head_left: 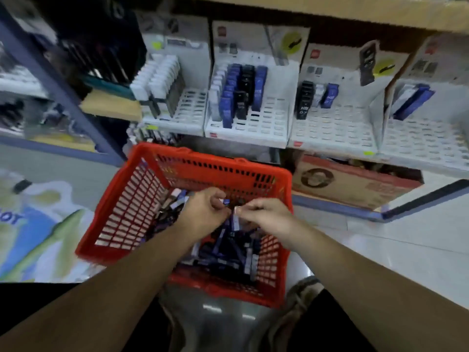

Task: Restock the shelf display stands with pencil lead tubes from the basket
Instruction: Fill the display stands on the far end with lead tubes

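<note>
A red basket [218, 163] stands on the tiled floor [396, 240] in front of the shelf [330, 11], and a loose heap of pencil lead tubes [228, 250], mostly dark blue with some white, lies in its bottom. Both hands hover over the heap, close together near the far wall of the basket. The left hand [203, 212] has its fingers curled in and pinches a small blue tube [225, 201] at the fingertips. The right hand [266, 217] is likewise narrowed to a pinch, thumb against forefinger, on a pale tube [236, 221] that hangs down from the grip; blur hides the finer detail of both holds. On the shelf behind stand four white display stands with slotted trays. The leftmost stand [193, 107] carries rows of white tubes on its left side. The second stand [269, 123] holds white, blue and black rows at its left and middle. The third stand [337, 133] has only a short black, white and blue cluster at the back. The fourth stand [426, 146] shows a few blue and white tubes leaning at its back. Below the shelf sits a cardboard box [355, 184], and a printed plastic bag [38, 224] lies on the floor to the left of the basket.
</note>
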The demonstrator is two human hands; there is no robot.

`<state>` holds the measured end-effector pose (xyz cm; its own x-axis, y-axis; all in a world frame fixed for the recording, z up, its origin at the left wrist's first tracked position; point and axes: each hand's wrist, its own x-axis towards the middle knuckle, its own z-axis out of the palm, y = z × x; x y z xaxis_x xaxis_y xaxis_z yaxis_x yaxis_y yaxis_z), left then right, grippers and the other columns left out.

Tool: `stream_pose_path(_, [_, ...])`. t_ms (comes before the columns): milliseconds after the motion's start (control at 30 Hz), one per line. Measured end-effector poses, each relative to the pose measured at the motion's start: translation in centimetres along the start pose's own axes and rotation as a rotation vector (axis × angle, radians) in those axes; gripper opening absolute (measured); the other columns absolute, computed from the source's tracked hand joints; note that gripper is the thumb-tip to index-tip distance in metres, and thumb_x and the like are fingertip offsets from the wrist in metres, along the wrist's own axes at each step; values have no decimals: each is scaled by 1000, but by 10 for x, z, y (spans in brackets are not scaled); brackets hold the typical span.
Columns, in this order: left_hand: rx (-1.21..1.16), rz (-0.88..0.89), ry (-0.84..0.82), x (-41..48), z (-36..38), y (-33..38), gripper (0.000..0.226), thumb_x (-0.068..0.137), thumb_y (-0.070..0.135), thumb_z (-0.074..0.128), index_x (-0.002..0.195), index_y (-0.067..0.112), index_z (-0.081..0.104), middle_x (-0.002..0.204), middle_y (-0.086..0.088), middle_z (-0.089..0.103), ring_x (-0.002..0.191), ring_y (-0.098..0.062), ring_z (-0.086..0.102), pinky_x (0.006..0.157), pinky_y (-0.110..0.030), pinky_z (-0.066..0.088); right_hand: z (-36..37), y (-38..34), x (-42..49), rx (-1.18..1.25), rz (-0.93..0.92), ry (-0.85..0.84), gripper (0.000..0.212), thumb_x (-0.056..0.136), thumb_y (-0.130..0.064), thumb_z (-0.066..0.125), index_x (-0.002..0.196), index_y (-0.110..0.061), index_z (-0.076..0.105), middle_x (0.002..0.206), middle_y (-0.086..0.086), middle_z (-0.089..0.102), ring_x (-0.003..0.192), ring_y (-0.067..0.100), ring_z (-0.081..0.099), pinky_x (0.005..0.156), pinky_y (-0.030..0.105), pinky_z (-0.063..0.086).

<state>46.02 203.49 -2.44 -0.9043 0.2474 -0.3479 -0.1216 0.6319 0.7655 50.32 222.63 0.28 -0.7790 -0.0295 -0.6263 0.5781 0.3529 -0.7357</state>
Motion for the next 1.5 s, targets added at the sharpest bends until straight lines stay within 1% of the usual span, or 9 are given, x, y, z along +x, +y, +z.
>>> stream_pose_path(167, [64, -172, -24, -1, -8, -77, 16, 95, 17, 68, 109, 10, 66, 79, 6, 59, 66, -14, 55, 63, -29, 53, 64, 49, 63, -118, 83, 124, 13, 100, -26, 68, 102, -13, 70, 98, 1, 62, 99, 23, 60, 96, 42, 49])
stream_pose_path(267, [143, -261, -137, 3, -8, -101, 8, 102, 20, 58, 108, 15, 57, 76, -5, 54, 62, -20, 50, 49, -24, 42, 77, 76, 86, -4, 288, 240, 31, 93, -39, 71, 110, -13, 67, 102, 7, 71, 93, 27, 68, 84, 43, 56])
stream_pose_path(367, [116, -311, -225, 8, -3, -114, 10, 102, 17, 59, 99, 13, 51, 107, -31, 52, 98, -41, 56, 73, -45, 58, 88, 99, 105, 148, 365, 306, 53, 79, -41, 79, 119, -8, 67, 110, 13, 73, 92, 28, 69, 85, 42, 60])
stream_pose_path(467, [115, -325, -234, 15, -2, -123, 28, 98, 21, 68, 124, 25, 57, 112, -19, 63, 106, -35, 62, 77, -38, 53, 99, 108, 124, 57, 392, 368, 88, 69, -50, 81, 142, -11, 51, 121, 12, 68, 104, 31, 68, 89, 42, 60])
stream_pose_path(700, [107, -371, -209, 19, 2, -127, 45, 92, 29, 77, 131, 21, 56, 91, -2, 64, 87, -21, 65, 82, -43, 61, 110, 99, 137, -356, 495, 274, 132, 74, -59, 86, 163, -19, -4, 169, 12, -6, 157, 36, 3, 120, 50, 32])
stream_pose_path(800, [106, -381, -197, 14, 0, -132, 56, 90, 31, 80, 138, 19, 54, 119, -2, 64, 106, -22, 63, 92, -42, 58, 120, 100, 144, -401, 476, 321, 146, 65, -66, 88, 163, -22, -11, 167, 17, -8, 156, 39, -1, 123, 50, 24])
stream_pose_path(1100, [61, -418, -184, 10, -2, -142, 35, 88, 24, 80, 108, 4, 61, 104, -21, 66, 81, -17, 63, 72, -31, 56, 99, 124, 177, -117, 294, 461, 69, 72, -27, 93, 130, -22, 55, 126, 5, 65, 114, 31, 65, 96, 48, 57])
stream_pose_path(1267, [149, -404, -170, -5, -3, -132, 13, 94, 26, 67, 106, 21, 62, 85, 0, 65, 74, -16, 62, 55, -26, 41, 95, 122, 183, 264, 381, 504, 9, 95, -13, 65, 92, -13, 56, 86, 2, 61, 78, 20, 55, 103, 40, 53])
stream_pose_path(1500, [37, -391, -123, -15, 11, -119, 6, 100, 19, 63, 102, 23, 59, 102, 1, 59, 74, -9, 57, 51, -20, 46, 93, 91, 148, 227, 353, 341, 31, 100, -18, 64, 129, -12, 53, 113, 9, 66, 96, 29, 62, 79, 38, 48])
